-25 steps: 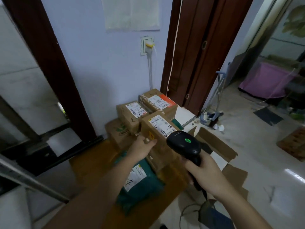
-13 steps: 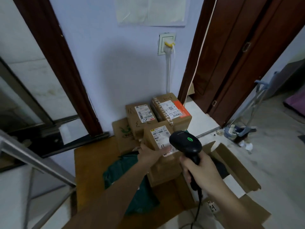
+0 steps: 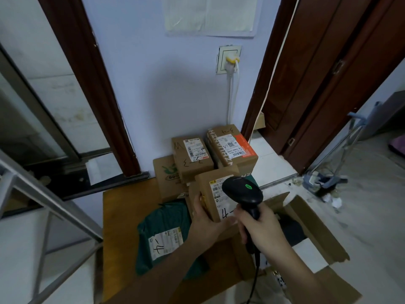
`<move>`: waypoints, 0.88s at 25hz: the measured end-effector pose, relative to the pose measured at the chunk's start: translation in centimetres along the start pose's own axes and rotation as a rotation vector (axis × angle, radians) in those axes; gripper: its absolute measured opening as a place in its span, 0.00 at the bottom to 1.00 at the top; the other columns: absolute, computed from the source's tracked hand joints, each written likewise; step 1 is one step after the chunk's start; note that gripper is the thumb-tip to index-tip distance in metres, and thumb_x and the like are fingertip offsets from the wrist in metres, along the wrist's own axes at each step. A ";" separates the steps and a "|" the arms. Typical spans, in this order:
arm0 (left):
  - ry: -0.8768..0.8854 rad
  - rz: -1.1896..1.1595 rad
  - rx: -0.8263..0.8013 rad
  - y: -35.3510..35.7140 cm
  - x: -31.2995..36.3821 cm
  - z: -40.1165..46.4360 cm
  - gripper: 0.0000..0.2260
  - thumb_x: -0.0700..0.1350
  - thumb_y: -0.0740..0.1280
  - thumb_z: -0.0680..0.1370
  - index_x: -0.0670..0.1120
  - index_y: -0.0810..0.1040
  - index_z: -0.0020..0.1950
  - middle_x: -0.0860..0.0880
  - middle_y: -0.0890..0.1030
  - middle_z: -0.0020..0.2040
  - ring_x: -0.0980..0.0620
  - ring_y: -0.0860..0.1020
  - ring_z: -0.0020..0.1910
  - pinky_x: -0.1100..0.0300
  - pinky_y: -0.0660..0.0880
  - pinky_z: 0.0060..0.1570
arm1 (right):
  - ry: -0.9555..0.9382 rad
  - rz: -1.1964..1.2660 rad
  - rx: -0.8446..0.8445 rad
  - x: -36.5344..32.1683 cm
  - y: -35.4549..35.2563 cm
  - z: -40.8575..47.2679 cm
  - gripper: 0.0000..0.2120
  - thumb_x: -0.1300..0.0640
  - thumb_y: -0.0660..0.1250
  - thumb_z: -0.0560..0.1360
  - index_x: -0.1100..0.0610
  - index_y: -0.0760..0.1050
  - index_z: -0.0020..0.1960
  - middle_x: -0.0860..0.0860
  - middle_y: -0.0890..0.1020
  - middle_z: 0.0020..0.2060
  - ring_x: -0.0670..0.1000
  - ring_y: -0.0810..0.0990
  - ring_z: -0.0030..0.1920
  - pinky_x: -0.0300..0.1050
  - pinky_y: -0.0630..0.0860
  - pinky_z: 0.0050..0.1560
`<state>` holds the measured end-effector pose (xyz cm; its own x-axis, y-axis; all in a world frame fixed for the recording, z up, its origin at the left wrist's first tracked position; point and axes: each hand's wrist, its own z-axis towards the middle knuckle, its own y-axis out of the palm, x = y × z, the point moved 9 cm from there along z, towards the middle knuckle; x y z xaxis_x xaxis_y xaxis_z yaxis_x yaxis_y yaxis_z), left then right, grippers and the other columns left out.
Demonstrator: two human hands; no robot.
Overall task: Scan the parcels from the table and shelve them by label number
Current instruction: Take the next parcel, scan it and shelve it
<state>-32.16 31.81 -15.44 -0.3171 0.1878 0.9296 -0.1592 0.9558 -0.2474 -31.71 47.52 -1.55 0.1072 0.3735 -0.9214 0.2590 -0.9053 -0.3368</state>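
Left hand: the left hand (image 3: 205, 220) grips the near-left edge of a small brown cardboard parcel (image 3: 210, 191), thumb on the left side, the other fingers curled under its near end.
Held parcel: tilted, its white label face turned up toward the camera; a handwritten "4-" shows on the near part of the label. It sits above the near middle of the tabletop, in front of the stacked boxes.
Right hand: the right hand (image 3: 260, 227) clenches the handle of a black handheld barcode scanner (image 3: 243, 191), fingers wrapped round the grip.
Scanner: its head lies just over the right part of the held parcel's label, a green light lit on top; a black cord runs down from the handle toward the near edge.
Tabletop: a brown wooden tabletop (image 3: 122, 216) stands against the pale wall.
Far parcels: a brown cardboard box marked "3-3" (image 3: 190, 159) and, just to its right, a brown box with an orange corner patch marked "3-4" (image 3: 232, 145) sit at the far side; a larger brown box with a green print (image 3: 166, 176) lies under and left of them.
Green bag: a dark green plastic mailer bag (image 3: 162, 235) with a white label lies flat on the near left of the tabletop, partly under the left forearm.
Floor, right: an open brown cardboard carton (image 3: 311, 229) stands just right of the tabletop.
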 end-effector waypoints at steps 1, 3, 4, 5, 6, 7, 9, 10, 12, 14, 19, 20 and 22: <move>-0.007 -0.044 -0.004 0.0 -0.2 -0.2 0.56 0.70 0.82 0.60 0.73 0.47 0.76 0.58 0.73 0.75 0.56 0.75 0.71 0.47 0.75 0.70 | -0.004 0.001 0.011 -0.1 -0.2 -0.3 0.13 0.57 0.66 0.80 0.59 0.73 0.37 0.53 0.76 0.22 0.54 0.77 0.25 0.52 0.78 0.39; -0.005 -0.098 -0.021 -0.2 -0.3 -0.4 0.53 0.64 0.84 0.62 0.69 0.50 0.75 0.60 0.74 0.72 0.61 0.77 0.66 0.58 0.77 0.64 | -0.003 0.001 0.030 -0.2 -0.5 -1.0 0.14 0.58 0.66 0.80 0.59 0.73 0.36 0.53 0.75 0.22 0.53 0.76 0.25 0.51 0.78 0.37; 0.007 -0.104 -0.024 -0.4 -0.1 -0.5 0.52 0.61 0.85 0.64 0.70 0.50 0.74 0.63 0.74 0.70 0.65 0.77 0.63 0.65 0.76 0.59 | -0.003 -0.005 0.029 -0.2 -0.5 -1.3 0.14 0.58 0.66 0.80 0.59 0.73 0.36 0.53 0.75 0.22 0.53 0.76 0.24 0.51 0.78 0.36; 0.025 -0.102 -0.023 -0.7 0.2 -0.6 0.51 0.58 0.85 0.65 0.70 0.49 0.73 0.66 0.74 0.68 0.70 0.76 0.60 0.71 0.75 0.54 | -0.003 -0.018 0.023 -0.3 -0.5 -1.6 0.13 0.58 0.67 0.80 0.59 0.73 0.37 0.52 0.75 0.22 0.53 0.76 0.24 0.50 0.78 0.35; 0.041 -0.100 -0.020 -1.1 0.7 -0.7 0.51 0.56 0.85 0.67 0.70 0.49 0.73 0.67 0.74 0.66 0.73 0.76 0.57 0.75 0.75 0.50 | -0.002 -0.035 0.014 -0.3 -0.3 -1.8 0.13 0.57 0.67 0.79 0.59 0.73 0.37 0.52 0.75 0.22 0.53 0.76 0.24 0.49 0.78 0.34; 0.058 -0.100 -0.019 -1.4 1.2 -1.0 0.50 0.53 0.84 0.68 0.69 0.49 0.74 0.67 0.73 0.65 0.76 0.77 0.55 0.77 0.74 0.47 | 0.001 -0.055 0.004 -0.4 0.0 -2.0 0.13 0.57 0.67 0.79 0.58 0.73 0.37 0.52 0.75 0.22 0.52 0.76 0.24 0.47 0.78 0.33; 0.091 -0.101 -0.027 -1.6 2.0 -1.5 0.50 0.50 0.84 0.69 0.64 0.49 0.76 0.66 0.72 0.65 0.79 0.76 0.53 0.79 0.74 0.45 | 0.011 -0.074 -0.005 -0.4 0.4 -2.2 0.12 0.57 0.67 0.79 0.59 0.73 0.38 0.52 0.75 0.22 0.52 0.76 0.24 0.46 0.78 0.32; 0.102 -0.095 -0.030 -1.8 2.2 -1.8 0.51 0.49 0.84 0.70 0.62 0.49 0.78 0.67 0.72 0.64 0.81 0.75 0.52 0.80 0.73 0.44 | 0.016 -0.071 -0.006 -0.5 0.6 -2.4 0.11 0.57 0.67 0.79 0.59 0.73 0.39 0.52 0.75 0.22 0.52 0.76 0.24 0.46 0.78 0.32; 0.112 -0.082 -0.035 -2.2 2.4 -2.1 0.53 0.53 0.84 0.69 0.60 0.48 0.80 0.67 0.72 0.65 0.81 0.74 0.54 0.81 0.72 0.46 | 0.022 -0.058 -0.011 -0.7 1.0 -2.7 0.10 0.58 0.66 0.79 0.60 0.74 0.41 0.52 0.75 0.23 0.52 0.76 0.24 0.46 0.78 0.31; 0.099 -0.075 -0.025 -2.9 2.2 -2.3 0.55 0.57 0.84 0.67 0.60 0.48 0.81 0.64 0.73 0.68 0.76 0.74 0.57 0.78 0.72 0.49 | 0.029 -0.046 -0.015 -1.1 1.4 -3.1 0.10 0.57 0.67 0.79 0.59 0.73 0.41 0.53 0.75 0.23 0.52 0.76 0.25 0.44 0.77 0.30; 0.115 -0.090 -0.019 -4.4 2.7 -3.7 0.57 0.60 0.84 0.65 0.61 0.48 0.81 0.59 0.72 0.72 0.60 0.74 0.66 0.59 0.73 0.64 | 0.007 -0.090 -0.046 -2.3 2.7 -4.9 0.10 0.57 0.65 0.80 0.61 0.75 0.41 0.53 0.75 0.23 0.53 0.76 0.25 0.42 0.78 0.30; 0.129 -0.091 -0.019 -4.7 2.9 -4.1 0.58 0.62 0.84 0.63 0.62 0.48 0.81 0.59 0.72 0.73 0.58 0.74 0.68 0.56 0.73 0.67 | 0.003 -0.087 -0.048 -2.5 3.1 -5.3 0.10 0.58 0.65 0.79 0.62 0.76 0.42 0.53 0.75 0.22 0.53 0.76 0.25 0.43 0.78 0.31; 0.143 -0.089 -0.018 -5.4 3.0 -4.7 0.59 0.64 0.84 0.61 0.62 0.49 0.81 0.58 0.73 0.73 0.59 0.73 0.70 0.53 0.72 0.71 | 0.001 -0.060 -0.039 -2.8 3.7 -6.1 0.09 0.58 0.65 0.79 0.64 0.76 0.44 0.54 0.75 0.23 0.54 0.75 0.25 0.47 0.78 0.31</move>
<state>-27.82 28.31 -10.01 -0.1655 0.1310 0.9775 -0.1633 0.9738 -0.1582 -25.23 44.34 0.91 0.0913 0.4273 -0.8995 0.3022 -0.8725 -0.3839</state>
